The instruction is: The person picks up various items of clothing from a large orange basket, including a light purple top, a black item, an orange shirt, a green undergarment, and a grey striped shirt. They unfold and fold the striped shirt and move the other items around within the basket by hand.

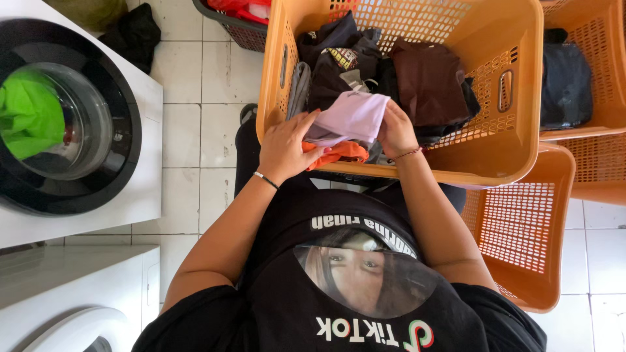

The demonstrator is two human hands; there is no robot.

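Observation:
My left hand [285, 146] and my right hand [395, 130] both grip a pale lilac garment [352, 116] at the near rim of an orange laundry basket [495, 156]. An orange cloth [339, 154] lies bunched under the lilac one, against my left fingers. The basket holds dark clothes, among them a brown piece [427, 81] and a black one [336, 55]. A thin band circles each wrist.
A front-loading washing machine [140, 195] stands at left with its round door [62, 120] showing green cloth [29, 114] inside. Another white machine [72, 293] is below it. More orange baskets [528, 241] sit at right, one with dark clothes [566, 81]. White floor tiles [202, 124] lie between.

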